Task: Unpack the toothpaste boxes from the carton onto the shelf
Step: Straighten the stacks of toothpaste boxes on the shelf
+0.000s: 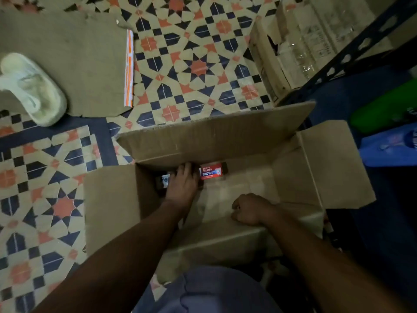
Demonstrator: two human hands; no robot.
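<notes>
The carton [225,141] is matt cardboard (the toothpaste box [212,173] glossy printed card), the floor [198,66] smooth tile.

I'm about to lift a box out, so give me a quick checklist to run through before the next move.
1. Flaps of the carton open: ok.
2. Reach: left hand lies on the toothpaste box: ok.
3. Fingers closed round that box: cannot tell.
4. Steadying: right hand holds the carton's near edge: ok.
5. Free room on the shelf: cannot tell.
</notes>
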